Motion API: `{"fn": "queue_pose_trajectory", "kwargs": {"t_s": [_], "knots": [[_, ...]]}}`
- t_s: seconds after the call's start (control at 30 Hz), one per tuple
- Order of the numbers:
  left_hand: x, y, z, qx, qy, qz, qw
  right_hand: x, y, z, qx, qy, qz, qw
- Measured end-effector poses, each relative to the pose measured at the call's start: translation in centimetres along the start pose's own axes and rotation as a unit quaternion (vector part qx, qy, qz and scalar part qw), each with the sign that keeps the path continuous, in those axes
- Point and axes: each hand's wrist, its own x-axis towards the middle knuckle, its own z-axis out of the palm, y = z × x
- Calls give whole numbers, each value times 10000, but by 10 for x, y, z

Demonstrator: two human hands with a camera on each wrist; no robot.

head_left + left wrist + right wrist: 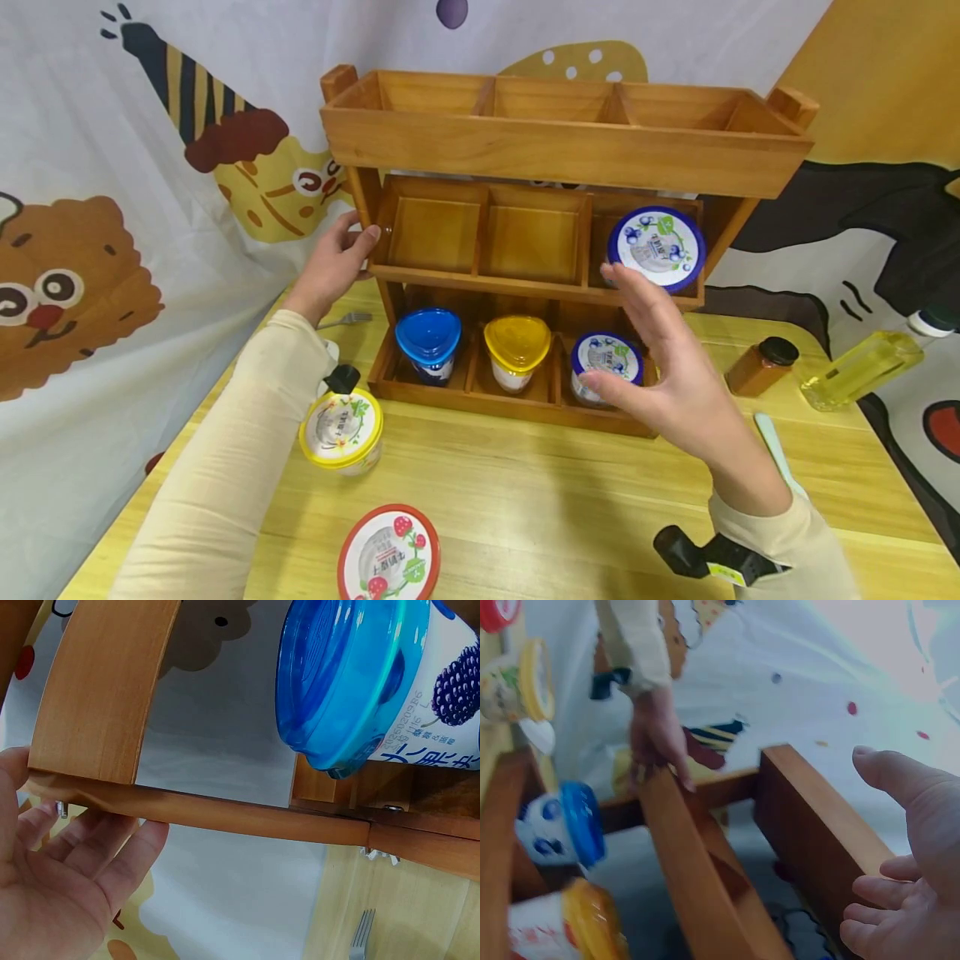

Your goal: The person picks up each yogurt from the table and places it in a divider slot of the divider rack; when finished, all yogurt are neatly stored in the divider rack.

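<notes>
So the left hand (pixel 330 262) has thumb and fingers around the left side of the three-tier wooden rack (pixel 570 154), I'd guess just to steady it. The right hand (pixel 686 400) is empty, thumb and fingers spread apart, near the rack's right end by the upper blueberry tub (pixel 656 250). That tub leans in the rack's middle tier, right compartment, so its lid faces out, maybe so the label's easy to read. Can't honestly tell if a fingertip touches it; the right wrist view is blurry.

The rack's bottom tier goes blue-lidded cup (pixel 429 337), yellow-lidded cup (pixel 517 346), lower blueberry tub (pixel 607 367), left to right, one per compartment, which looks like sorting by slot. On the surface (pixel 525 483), a yellow-rimmed tub (pixel 341 429) is off the rack's front-left corner, and a strawberry tub (pixel 388 554) is farther out in front.

Left wrist cam shows fingertips against the rack's side rail, plus a blackberry print on the blue-lidded cup that the head view doesn't show.
</notes>
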Motion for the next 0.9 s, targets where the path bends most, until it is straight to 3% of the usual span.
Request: {"fn": "queue_pose_trajectory", "kwargs": {"t_s": [0.57,0.9], "knots": [[0,0,-1,-102,-2,-7,9999,-15,10,67,-229,-1377,154,9901],[0,1,0,-113,28,-56,9999,-27,15,101,198,-2112,333,9767]]}}
